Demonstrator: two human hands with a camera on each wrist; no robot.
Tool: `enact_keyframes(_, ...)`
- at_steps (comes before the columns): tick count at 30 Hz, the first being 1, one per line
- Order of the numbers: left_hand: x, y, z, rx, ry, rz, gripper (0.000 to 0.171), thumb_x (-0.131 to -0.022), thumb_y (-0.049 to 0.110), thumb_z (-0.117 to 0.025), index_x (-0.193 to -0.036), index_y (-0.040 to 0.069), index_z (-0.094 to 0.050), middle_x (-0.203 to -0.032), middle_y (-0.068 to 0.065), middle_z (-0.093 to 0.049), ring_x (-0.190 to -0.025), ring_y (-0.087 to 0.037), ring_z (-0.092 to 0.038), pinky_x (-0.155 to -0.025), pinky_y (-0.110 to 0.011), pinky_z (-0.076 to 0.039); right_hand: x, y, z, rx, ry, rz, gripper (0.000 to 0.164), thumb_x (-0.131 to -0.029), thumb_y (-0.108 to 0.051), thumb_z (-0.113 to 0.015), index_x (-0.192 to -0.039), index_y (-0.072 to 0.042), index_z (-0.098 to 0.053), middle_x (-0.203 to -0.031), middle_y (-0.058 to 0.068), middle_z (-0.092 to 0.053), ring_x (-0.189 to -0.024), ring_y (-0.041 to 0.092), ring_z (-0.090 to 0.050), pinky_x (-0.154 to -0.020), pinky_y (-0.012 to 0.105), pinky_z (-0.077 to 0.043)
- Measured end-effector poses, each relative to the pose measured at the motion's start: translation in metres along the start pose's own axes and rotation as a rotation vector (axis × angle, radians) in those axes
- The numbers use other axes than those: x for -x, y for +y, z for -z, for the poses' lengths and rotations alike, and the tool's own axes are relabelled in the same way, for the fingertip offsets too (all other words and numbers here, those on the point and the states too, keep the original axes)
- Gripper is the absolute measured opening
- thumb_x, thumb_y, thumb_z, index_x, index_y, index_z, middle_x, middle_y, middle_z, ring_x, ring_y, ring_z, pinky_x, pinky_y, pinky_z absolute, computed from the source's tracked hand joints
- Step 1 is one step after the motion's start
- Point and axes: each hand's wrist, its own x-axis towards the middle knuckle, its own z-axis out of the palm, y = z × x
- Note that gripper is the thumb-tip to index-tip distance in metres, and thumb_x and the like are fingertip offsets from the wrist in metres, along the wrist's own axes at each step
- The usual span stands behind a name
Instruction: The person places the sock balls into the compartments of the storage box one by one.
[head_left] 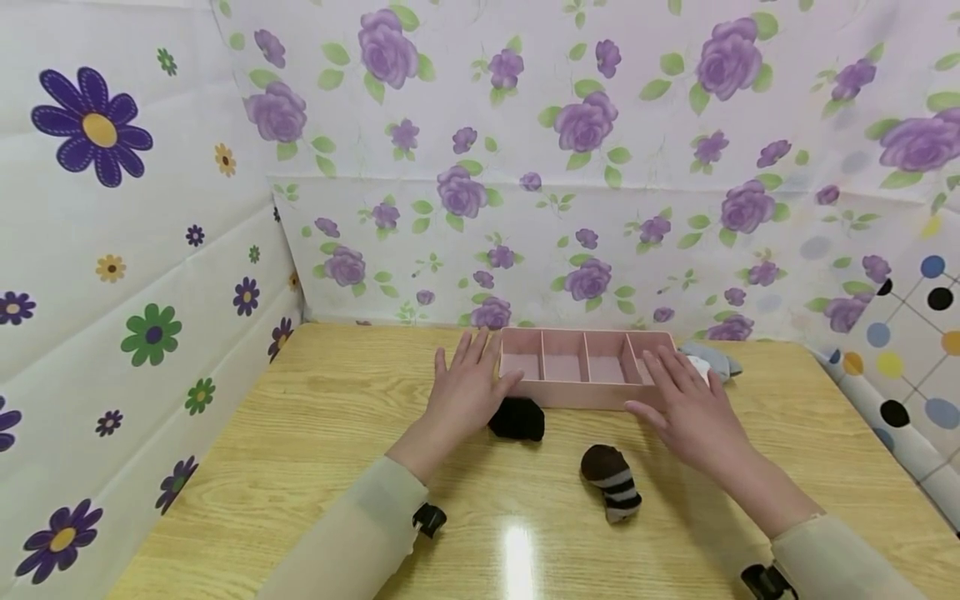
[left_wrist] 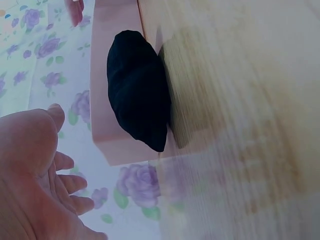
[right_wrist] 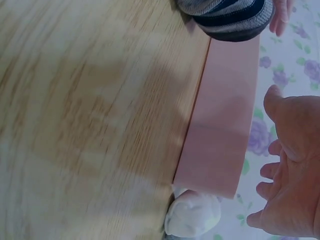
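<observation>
Pink box (head_left: 577, 395) lies between left hand (head_left: 467, 389) and right hand (head_left: 692, 417) (each grip spread, empty).

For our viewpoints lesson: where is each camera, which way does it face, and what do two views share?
Head: worn there, facing forward and down at the pink box; left hand, right hand and sleeves show.
Left wrist: worn there, facing the black bundle; both hands partly show.
Right wrist: worn there, facing the pink box's side; both hands partly show.
Wrist views share the pink box.
</observation>
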Motion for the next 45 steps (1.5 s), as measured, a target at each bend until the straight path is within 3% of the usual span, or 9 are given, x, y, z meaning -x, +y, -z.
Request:
enact_keyframes(12,-0.014,0.002,0.0,0.081,-0.029,0.01,0.078,-0.117,0.059,-0.043,-0.178,0.015,-0.023,-0.183,-0.012,-0.019,-0.169,-0.035,-0.01,-0.129,-0.075,-0.008,-0.005,0.017,-0.005,-0.018,-0.024,-0.019,0.088,-0.115,-0.057,-0.054,-0.174,0.002,-0.026,-0.176,0.034,-0.023,-0.16,0.059,-0.02,-0.123,0.082,-0.014)
enact_keyframes(22,-0.023,0.003,-0.008,0.168,-0.069,0.053,0.079,-0.117,0.06,-0.044,-0.179,0.02,-0.017,-0.184,-0.009,-0.018,-0.17,-0.034,-0.01,-0.129,-0.076,-0.008,-0.008,0.025,-0.008,0.009,-0.04,-0.049,0.089,-0.115,-0.058,-0.052,-0.174,0.003,-0.023,-0.175,0.036,-0.021,-0.159,0.06,-0.021,-0.124,0.08,-0.013)
enact_keyframes(34,-0.026,0.007,-0.015,0.169,-0.077,0.049,0.077,-0.117,0.057,-0.047,-0.179,0.019,-0.021,-0.181,-0.008,-0.029,-0.168,-0.038,-0.018,-0.129,-0.076,-0.007,-0.008,0.026,-0.01,0.002,-0.072,-0.069,0.088,-0.115,-0.057,-0.053,-0.171,0.007,-0.028,-0.174,0.037,-0.022,-0.157,0.059,-0.027,-0.125,0.078,-0.015)
enact_keyframes(45,-0.026,0.002,-0.018,0.173,-0.07,0.061,0.079,-0.116,0.057,-0.048,-0.178,0.016,-0.022,-0.181,-0.007,-0.028,-0.168,-0.037,-0.019,-0.129,-0.075,-0.009,-0.01,0.02,-0.007,-0.058,-0.089,-0.057,0.094,-0.115,-0.056,-0.054,-0.167,0.016,-0.024,-0.172,0.042,-0.018,-0.156,0.061,-0.026,-0.126,0.076,-0.017)
